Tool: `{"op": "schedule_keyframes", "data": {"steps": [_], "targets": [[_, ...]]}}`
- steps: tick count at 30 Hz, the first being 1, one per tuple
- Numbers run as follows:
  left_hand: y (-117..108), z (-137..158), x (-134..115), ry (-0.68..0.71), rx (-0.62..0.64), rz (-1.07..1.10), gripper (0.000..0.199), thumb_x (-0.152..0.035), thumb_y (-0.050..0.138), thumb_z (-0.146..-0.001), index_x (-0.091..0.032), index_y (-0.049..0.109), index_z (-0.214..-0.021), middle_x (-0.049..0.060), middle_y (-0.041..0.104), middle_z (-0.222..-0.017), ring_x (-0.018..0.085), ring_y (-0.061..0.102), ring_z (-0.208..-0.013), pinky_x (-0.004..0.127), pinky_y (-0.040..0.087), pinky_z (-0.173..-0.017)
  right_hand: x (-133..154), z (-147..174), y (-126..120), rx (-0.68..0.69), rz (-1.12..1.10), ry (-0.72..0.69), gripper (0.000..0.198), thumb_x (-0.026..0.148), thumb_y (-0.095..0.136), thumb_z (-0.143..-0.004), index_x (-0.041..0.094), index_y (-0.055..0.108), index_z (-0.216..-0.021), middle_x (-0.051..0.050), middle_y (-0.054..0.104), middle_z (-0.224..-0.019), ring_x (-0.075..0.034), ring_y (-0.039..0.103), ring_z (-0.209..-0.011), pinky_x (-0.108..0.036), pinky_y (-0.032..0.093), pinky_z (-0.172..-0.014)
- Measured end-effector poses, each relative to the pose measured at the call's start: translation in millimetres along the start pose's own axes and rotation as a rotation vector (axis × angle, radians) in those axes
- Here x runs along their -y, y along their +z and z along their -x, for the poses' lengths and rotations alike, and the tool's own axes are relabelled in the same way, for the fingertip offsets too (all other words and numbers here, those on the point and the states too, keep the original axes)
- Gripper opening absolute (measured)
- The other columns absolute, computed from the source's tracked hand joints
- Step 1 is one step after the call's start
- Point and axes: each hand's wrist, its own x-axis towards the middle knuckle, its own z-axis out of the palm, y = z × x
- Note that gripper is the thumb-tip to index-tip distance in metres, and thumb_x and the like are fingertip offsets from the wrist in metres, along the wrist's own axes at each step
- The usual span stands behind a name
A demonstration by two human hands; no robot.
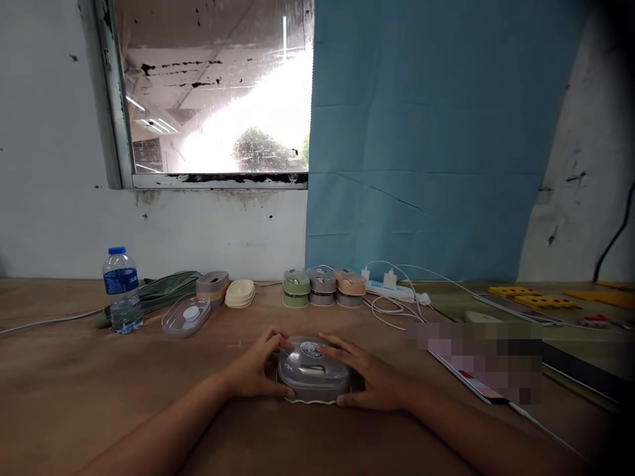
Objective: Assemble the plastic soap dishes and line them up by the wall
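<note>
An oval lidded box (317,378) with a clear, domed lid sits on the table in front of me. The lid bears a round printed sticker (311,350), and a pale wavy edge shows beneath the box. My left hand (260,369) is curved round the left side, its thumb low at the front and its fingers at the upper edge. From the right, my right hand (372,375) grips the same box, thumb near the front base and fingers reaching over the lid. Parts of both sides are hidden behind my hands.
Three stacked boxes, green (296,287), grey (322,285) and orange (350,286), stand at the back. Cream inserts (240,293), a clear lid (173,318) and a water bottle (122,291) lie to the left. A power strip (397,291) and phone (469,377) are right.
</note>
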Motion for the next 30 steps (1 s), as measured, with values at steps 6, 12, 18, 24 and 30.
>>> {"op": "schedule_keyframes", "data": {"steps": [6,12,18,24,30], "targets": [[-4,0,4,0.016,0.056,0.13,0.073,-0.029,0.08,-0.049,-0.026,0.045,-0.112,0.007,0.027,-0.123,0.023,0.046,-0.108,0.039,0.04,-0.094,2,0,-1,-0.024,0.029,-0.03,0.078,0.052,0.062,-0.069,0.031,0.027,-0.135,-0.006,0.019,-0.144,-0.029,0.026,-0.128,-0.044,0.029,-0.101],[-4,-1,15,0.025,0.042,0.248,0.07,-0.024,0.082,-0.046,-0.024,0.047,-0.107,0.006,0.03,-0.118,0.021,0.047,-0.106,0.038,0.043,-0.09,6,0,-1,-0.048,0.087,-0.059,0.072,0.051,0.062,-0.069,0.03,0.034,-0.132,-0.007,0.024,-0.142,-0.029,0.029,-0.126,-0.045,0.031,-0.099],[-4,0,15,0.066,0.041,0.154,0.06,-0.023,0.077,-0.056,-0.023,0.048,-0.108,0.007,0.037,-0.115,0.021,0.046,-0.107,0.038,0.04,-0.093,1,0,-1,-0.082,0.094,-0.074,0.071,0.053,0.065,-0.063,0.031,0.042,-0.127,-0.006,0.03,-0.14,-0.029,0.035,-0.123,-0.044,0.033,-0.098],[-4,0,10,0.097,0.053,0.143,0.063,-0.02,0.075,-0.058,-0.024,0.044,-0.113,0.008,0.034,-0.121,0.023,0.043,-0.111,0.038,0.038,-0.095,-9,-1,1,-0.138,0.13,-0.133,0.076,0.053,0.068,-0.06,0.032,0.042,-0.127,-0.006,0.034,-0.138,-0.029,0.043,-0.118,-0.041,0.037,-0.095],[-4,0,5,0.072,0.057,0.111,0.068,-0.024,0.076,-0.057,-0.024,0.042,-0.116,0.009,0.032,-0.123,0.025,0.039,-0.114,0.039,0.037,-0.096,-10,-2,1,-0.158,0.157,-0.165,0.078,0.053,0.069,-0.058,0.03,0.043,-0.128,-0.008,0.038,-0.135,-0.028,0.049,-0.112,-0.039,0.041,-0.092]]}}
